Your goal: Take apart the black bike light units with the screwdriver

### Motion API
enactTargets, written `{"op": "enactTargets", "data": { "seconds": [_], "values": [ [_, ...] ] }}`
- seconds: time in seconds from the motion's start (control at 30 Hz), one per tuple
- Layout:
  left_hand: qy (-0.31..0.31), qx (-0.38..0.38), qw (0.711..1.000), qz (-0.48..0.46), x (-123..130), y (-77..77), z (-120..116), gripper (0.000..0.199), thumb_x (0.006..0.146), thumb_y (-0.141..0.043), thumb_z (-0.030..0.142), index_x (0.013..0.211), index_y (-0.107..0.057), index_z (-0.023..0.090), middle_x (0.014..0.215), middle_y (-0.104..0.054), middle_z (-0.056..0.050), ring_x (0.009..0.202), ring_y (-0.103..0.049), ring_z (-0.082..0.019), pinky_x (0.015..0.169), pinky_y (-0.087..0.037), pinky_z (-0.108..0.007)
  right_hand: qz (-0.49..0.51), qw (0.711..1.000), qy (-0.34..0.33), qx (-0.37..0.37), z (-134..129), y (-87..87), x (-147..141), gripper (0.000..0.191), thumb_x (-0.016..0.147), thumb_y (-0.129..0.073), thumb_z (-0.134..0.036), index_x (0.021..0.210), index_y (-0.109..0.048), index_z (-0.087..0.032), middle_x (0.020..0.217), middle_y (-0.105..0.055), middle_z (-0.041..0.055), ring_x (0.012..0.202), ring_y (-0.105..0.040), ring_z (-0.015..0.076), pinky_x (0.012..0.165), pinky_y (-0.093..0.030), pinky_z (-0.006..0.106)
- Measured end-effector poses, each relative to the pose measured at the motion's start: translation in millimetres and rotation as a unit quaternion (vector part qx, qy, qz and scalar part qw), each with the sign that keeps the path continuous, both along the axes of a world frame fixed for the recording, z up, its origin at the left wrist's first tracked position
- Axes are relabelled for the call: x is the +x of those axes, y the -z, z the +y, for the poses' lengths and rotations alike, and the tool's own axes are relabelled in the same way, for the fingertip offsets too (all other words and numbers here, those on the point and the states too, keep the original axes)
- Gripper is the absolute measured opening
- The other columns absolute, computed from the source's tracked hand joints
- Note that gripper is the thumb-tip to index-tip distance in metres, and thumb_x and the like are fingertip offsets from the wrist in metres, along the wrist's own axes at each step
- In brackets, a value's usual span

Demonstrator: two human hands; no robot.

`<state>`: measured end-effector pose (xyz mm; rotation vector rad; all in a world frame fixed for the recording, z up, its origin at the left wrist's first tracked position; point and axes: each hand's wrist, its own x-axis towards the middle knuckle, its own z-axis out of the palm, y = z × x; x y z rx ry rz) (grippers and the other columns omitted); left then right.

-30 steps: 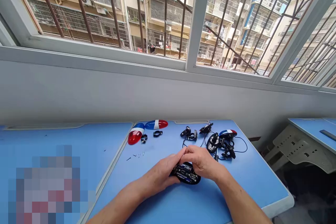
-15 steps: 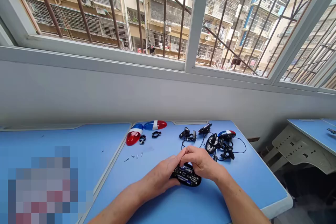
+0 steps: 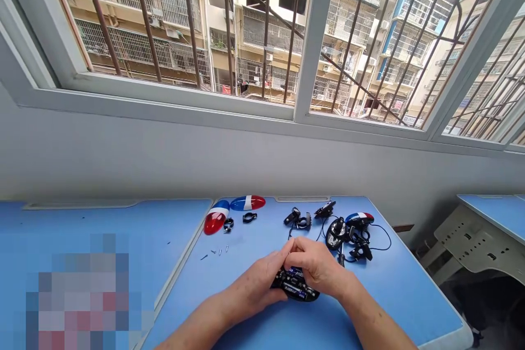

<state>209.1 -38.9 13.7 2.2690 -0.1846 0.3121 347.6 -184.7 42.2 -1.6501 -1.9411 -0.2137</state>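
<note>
Both my hands meet over a black plastic housing (image 3: 294, 284) with blue-labelled batteries in it, low in the middle of the view. My left hand (image 3: 258, 279) grips its left side, and my right hand (image 3: 314, 265) presses on it from above, with the fingertips of both hands touching. Much of the housing is hidden under my fingers. Behind my right hand lie a black lamp unit with a red, white and blue cover (image 3: 359, 220) and a tangle of black wire (image 3: 379, 238).
The blue desk (image 3: 410, 284) also holds red-and-blue lens shells (image 3: 247, 203), black clamps (image 3: 249, 217), small screws (image 3: 215, 252) and black parts (image 3: 296, 218). A second blue desk (image 3: 102, 213) adjoins on the left, with a blurred patch. A barred window runs behind.
The view has tilted up slightly, so everything sits lower in the picture. The housing has turned a little between my hands, and both hands still hold it.
</note>
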Motion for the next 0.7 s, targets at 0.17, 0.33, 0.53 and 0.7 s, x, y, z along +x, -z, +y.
{"op": "enactTargets", "data": {
  "seconds": [0.17, 0.33, 0.53, 0.7],
  "values": [
    [0.003, -0.003, 1.000, 0.018, -1, -3.2, 4, 0.093, 0.070, -0.061, 0.012, 0.152, -0.018, 0.027, 0.137, -0.056, -0.006, 0.116, -0.056, -0.030, 0.100, -0.045, -0.041, -0.026, 0.999, 0.026, -0.010, -2, 4.6, 2, 0.035, 0.075, -0.047, 0.000, 0.093, -0.065, -0.025, 0.080, -0.055, -0.0010, 0.065, -0.049, 0.0114, 0.054, -0.034, 0.020],
    [0.004, -0.038, 0.998, 0.050, -5, -20.5, -2, 0.080, 0.069, -0.058, 0.014, 0.144, -0.033, 0.025, 0.123, -0.062, -0.003, 0.102, -0.059, -0.024, 0.088, -0.051, -0.032, -0.033, 0.999, 0.018, 0.000, -2, 8.9, 3, 0.037, 0.076, -0.044, 0.001, 0.096, -0.064, -0.023, 0.081, -0.062, 0.0013, 0.068, -0.051, 0.0135, 0.058, -0.036, 0.022],
    [-0.008, -0.023, 0.998, 0.053, -3, -25.6, -9, 0.061, 0.069, -0.068, 0.017, 0.127, -0.049, 0.021, 0.111, -0.063, -0.003, 0.097, -0.057, -0.025, 0.088, -0.050, -0.035, -0.037, 0.999, 0.013, 0.018, -3, 2.5, -5, 0.028, 0.077, -0.045, -0.002, 0.087, -0.062, -0.021, 0.078, -0.063, 0.0018, 0.063, -0.042, 0.0150, 0.056, -0.033, 0.025],
    [0.004, -0.021, 0.999, 0.030, -2, -9.5, -5, 0.082, 0.071, -0.070, 0.015, 0.143, -0.033, 0.024, 0.126, -0.059, -0.006, 0.110, -0.055, -0.027, 0.096, -0.047, -0.040, -0.052, 0.998, 0.032, -0.011, -4, -2.8, -12, 0.024, 0.075, -0.045, -0.004, 0.084, -0.061, -0.019, 0.077, -0.060, 0.0039, 0.064, -0.041, 0.0165, 0.054, -0.030, 0.027]
  ]
}}
